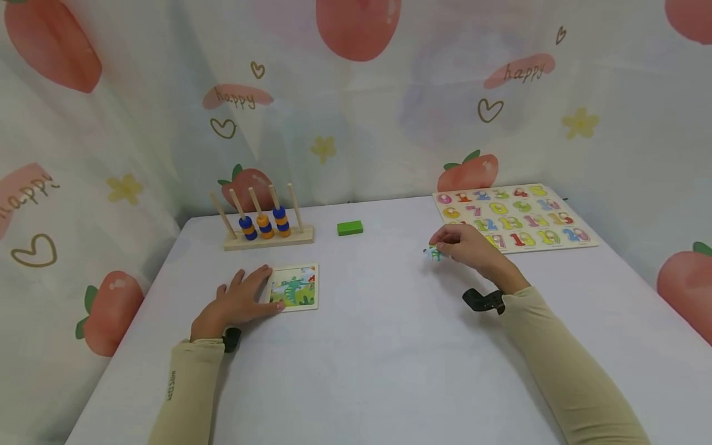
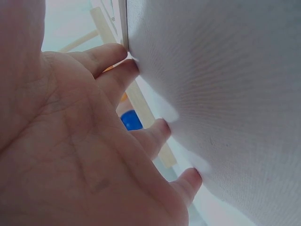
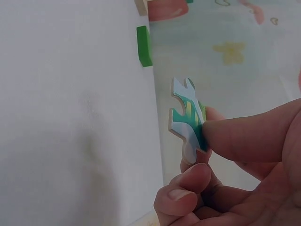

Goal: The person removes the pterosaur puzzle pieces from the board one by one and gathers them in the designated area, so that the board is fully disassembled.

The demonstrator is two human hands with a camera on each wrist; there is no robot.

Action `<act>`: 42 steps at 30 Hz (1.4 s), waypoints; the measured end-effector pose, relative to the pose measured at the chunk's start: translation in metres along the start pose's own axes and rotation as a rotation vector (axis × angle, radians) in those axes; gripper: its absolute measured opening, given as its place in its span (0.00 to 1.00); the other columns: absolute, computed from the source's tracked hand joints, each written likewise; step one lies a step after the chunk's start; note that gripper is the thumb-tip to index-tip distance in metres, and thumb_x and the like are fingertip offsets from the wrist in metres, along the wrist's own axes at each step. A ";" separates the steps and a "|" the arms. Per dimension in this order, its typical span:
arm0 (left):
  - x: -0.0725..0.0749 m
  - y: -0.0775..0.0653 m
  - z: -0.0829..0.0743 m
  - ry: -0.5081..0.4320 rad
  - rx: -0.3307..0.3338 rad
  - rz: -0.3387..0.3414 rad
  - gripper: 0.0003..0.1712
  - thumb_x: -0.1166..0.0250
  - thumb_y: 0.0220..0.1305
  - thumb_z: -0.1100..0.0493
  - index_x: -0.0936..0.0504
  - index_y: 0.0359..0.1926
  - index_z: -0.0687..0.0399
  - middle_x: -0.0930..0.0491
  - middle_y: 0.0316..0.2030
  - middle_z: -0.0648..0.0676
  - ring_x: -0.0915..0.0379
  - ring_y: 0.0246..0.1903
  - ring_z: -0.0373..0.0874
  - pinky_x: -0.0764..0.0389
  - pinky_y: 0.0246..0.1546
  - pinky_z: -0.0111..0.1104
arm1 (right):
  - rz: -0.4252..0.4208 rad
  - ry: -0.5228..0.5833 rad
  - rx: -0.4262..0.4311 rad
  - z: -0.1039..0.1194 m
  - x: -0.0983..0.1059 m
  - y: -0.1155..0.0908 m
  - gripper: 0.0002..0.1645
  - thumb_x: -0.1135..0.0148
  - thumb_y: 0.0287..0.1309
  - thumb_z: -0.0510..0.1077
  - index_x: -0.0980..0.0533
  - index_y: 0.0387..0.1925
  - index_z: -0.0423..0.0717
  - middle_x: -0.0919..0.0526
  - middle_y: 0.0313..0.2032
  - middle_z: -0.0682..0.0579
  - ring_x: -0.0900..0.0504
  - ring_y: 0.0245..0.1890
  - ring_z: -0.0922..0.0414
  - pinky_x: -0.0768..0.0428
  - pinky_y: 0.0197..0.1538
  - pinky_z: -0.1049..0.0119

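In the head view my left hand lies spread at the left side of a small framed jigsaw puzzle with a green dinosaur picture. Its thumb touches the puzzle's lower edge, and its index finger is at the upper left corner. The left wrist view shows the fingertips of this hand resting on the white cloth, fairly straight. Above the table on the right, my right hand pinches a jigsaw piece between thumb and fingers. That piece is green, pale blue and yellow, with knobs and notches, and is held tilted.
Behind the puzzle stands a wooden peg rack with blue and orange rings. A green block lies at the back middle. At the back right, beyond my right hand, is a number board. A printed curtain hangs behind the table.
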State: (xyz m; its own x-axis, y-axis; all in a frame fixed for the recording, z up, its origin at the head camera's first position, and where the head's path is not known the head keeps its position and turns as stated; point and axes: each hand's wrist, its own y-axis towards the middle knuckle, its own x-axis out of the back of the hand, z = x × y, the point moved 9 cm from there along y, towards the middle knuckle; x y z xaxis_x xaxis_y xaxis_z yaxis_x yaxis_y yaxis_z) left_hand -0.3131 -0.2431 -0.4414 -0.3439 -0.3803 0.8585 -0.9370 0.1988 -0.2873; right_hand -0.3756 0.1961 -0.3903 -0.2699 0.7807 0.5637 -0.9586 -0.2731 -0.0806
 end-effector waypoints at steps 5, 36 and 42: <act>0.000 0.001 0.001 -0.010 -0.008 0.003 0.62 0.28 0.66 0.34 0.48 0.85 0.61 0.53 0.84 0.65 0.69 0.80 0.77 0.63 0.70 0.78 | -0.012 -0.001 -0.009 -0.011 0.014 -0.002 0.13 0.44 0.79 0.38 0.20 0.55 0.35 0.19 0.49 0.41 0.25 0.47 0.45 0.22 0.46 0.61; -0.001 0.000 0.000 -0.011 0.009 0.013 0.63 0.28 0.66 0.34 0.49 0.85 0.61 0.53 0.84 0.66 0.69 0.80 0.76 0.63 0.70 0.77 | -0.109 -0.161 -0.103 -0.067 0.096 -0.028 0.15 0.48 0.79 0.35 0.24 0.56 0.26 0.23 0.55 0.31 0.29 0.52 0.42 0.26 0.49 0.57; -0.001 -0.001 0.000 -0.007 0.008 0.015 0.63 0.28 0.66 0.33 0.49 0.85 0.60 0.53 0.84 0.65 0.69 0.80 0.76 0.63 0.70 0.78 | -0.099 -0.200 -0.135 -0.085 0.105 -0.033 0.16 0.48 0.78 0.35 0.23 0.56 0.26 0.20 0.51 0.34 0.28 0.49 0.43 0.26 0.49 0.56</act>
State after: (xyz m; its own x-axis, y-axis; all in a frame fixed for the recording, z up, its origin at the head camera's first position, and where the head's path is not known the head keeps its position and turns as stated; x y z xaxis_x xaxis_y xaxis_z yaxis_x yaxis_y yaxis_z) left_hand -0.3118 -0.2431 -0.4425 -0.3587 -0.3837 0.8509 -0.9320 0.1979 -0.3037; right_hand -0.3797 0.3345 -0.3982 -0.1632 0.6694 0.7247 -0.9866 -0.1126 -0.1182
